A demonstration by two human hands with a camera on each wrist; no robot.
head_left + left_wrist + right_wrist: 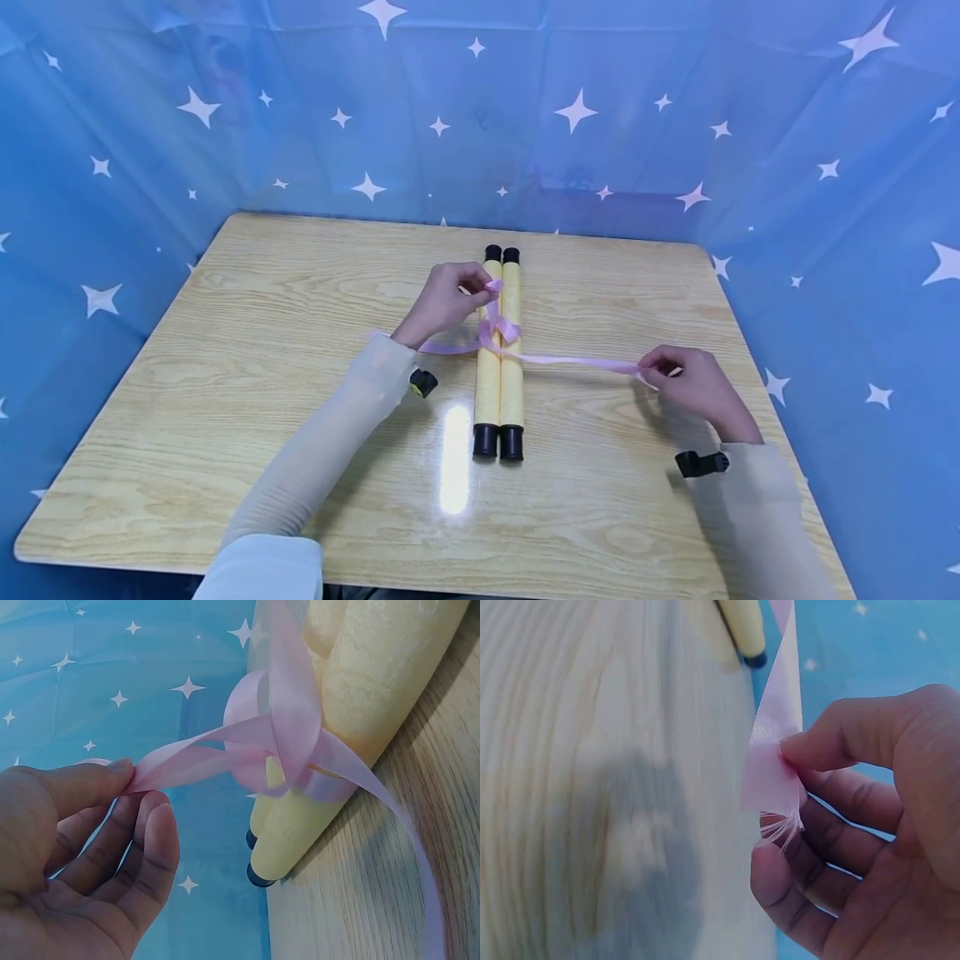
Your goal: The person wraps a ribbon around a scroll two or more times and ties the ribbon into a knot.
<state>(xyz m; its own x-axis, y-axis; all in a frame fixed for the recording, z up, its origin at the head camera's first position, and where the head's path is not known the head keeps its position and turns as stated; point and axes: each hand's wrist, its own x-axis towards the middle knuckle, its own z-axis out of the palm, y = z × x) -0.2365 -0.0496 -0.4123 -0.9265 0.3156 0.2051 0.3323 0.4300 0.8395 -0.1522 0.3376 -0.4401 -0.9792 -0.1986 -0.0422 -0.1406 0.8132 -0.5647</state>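
Two pale yellow rolls (488, 392) with black end caps lie side by side on the table, pointing away from me. A pink ribbon (577, 361) goes around their middle, with loops knotted on top. Above the rolls, my left hand (450, 293) pinches a looped part of the ribbon between thumb and fingers; the left wrist view shows the ribbon (202, 761) running from those fingertips to the knot. Off to the right, my right hand (686, 379) pinches the other stretch near its frayed end (776, 780), the ribbon drawn nearly straight from the rolls.
A wooden table (300, 275) carries everything, its far edge against a blue curtain (480, 150) with white stars. Another tail of ribbon trails left beneath my left wrist. Dark straps with small devices (423, 382) sit at both wrists.
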